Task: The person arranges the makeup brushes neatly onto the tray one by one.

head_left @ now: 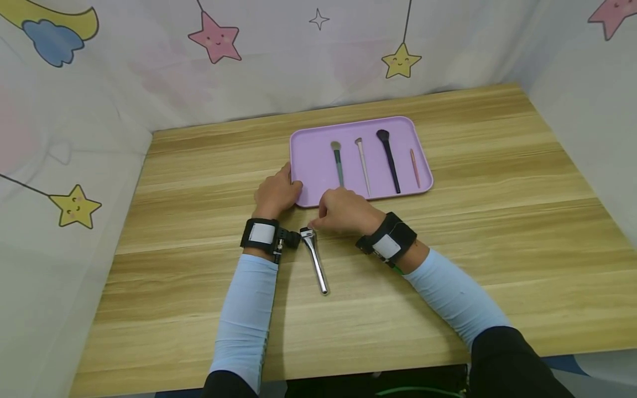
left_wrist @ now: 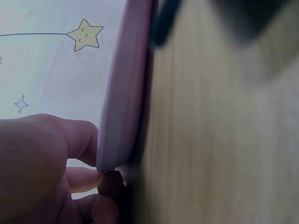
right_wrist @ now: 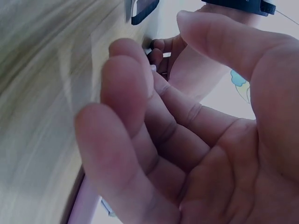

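Note:
My left hand grips the left front corner of the lilac tray, thumb over the rim. In the left wrist view, the thumb and fingers close about the tray's edge. My right hand is at the tray's front edge with nothing in it. The right wrist view shows its fingers loosely bent and the thumb apart. A silver tool with a wide, dark-edged head lies on the table, its head right by the right fingertips. A green-handled makeup brush lies in the tray, its lower end hidden behind the right hand.
Also in the tray are a white-handled brush, a large black brush and a thin pink stick. The tray sits toward the back of the wooden table. A patterned white curtain hangs behind.

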`<state>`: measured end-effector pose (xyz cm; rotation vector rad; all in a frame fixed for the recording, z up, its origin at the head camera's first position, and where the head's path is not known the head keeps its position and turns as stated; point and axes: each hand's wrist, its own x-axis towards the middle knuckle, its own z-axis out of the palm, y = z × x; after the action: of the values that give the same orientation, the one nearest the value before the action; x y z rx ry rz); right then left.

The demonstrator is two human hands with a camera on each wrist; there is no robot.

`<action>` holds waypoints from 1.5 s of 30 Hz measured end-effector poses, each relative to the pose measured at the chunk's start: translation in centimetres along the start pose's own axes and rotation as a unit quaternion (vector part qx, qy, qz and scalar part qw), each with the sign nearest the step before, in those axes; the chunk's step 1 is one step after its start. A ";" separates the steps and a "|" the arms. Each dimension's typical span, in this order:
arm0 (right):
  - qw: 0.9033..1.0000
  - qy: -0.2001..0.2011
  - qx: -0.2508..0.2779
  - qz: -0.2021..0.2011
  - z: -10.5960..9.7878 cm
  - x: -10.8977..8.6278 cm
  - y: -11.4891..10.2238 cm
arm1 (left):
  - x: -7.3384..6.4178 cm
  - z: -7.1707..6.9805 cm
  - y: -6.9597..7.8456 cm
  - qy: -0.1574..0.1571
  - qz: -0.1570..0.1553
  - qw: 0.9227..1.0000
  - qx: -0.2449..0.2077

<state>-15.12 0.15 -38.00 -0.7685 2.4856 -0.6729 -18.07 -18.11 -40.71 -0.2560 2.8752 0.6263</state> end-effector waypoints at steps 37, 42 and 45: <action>0.992 -0.057 -0.103 -0.056 1.6 -1.5 -1.9 | -0.1 -0.1 0.0 -0.005 0.001 1.000 -0.010; 0.989 -0.059 -0.124 -0.046 2.1 -1.4 -2.2 | -0.1 -0.2 0.0 -0.007 0.001 1.000 -0.016; 0.989 -0.061 -0.130 -0.036 2.3 -1.4 -2.3 | -0.1 -0.2 0.0 -0.009 0.000 1.000 -0.020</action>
<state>-11.92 -1.42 -38.11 -0.9683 2.4703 -0.3163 -18.03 -18.17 -40.54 -0.2562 2.8480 0.6821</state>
